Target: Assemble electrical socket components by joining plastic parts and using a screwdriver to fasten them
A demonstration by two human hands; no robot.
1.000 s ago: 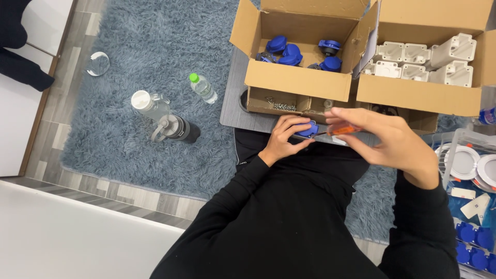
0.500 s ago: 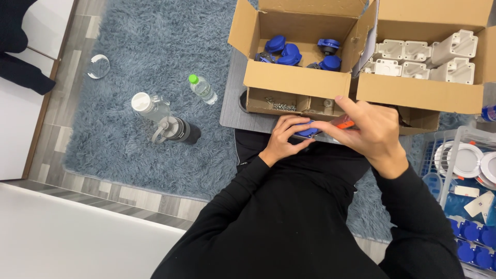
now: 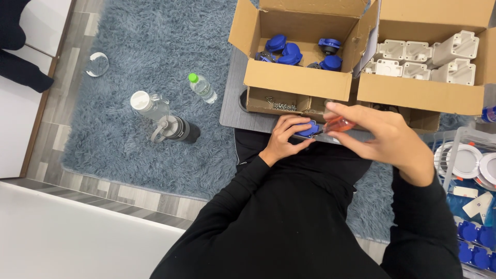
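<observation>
— What do the fingers hold?
— The left hand [image 3: 283, 138] has its fingers curled around a small blue plastic part [image 3: 307, 129], over the lap. The right hand [image 3: 386, 138] pinches the translucent orange handle of a screwdriver [image 3: 338, 124], whose tip meets that part.
— And around them?
— Just beyond is a brown cardboard box [image 3: 295, 81] with more blue parts; a second cardboard box [image 3: 421, 95] with white plastic housings stands beside it, on the shaggy grey-blue rug [image 3: 144, 155].

Two open brown cardboard boxes [image 3: 297, 80] [image 3: 421, 93] stand side by side on the rug.
</observation>
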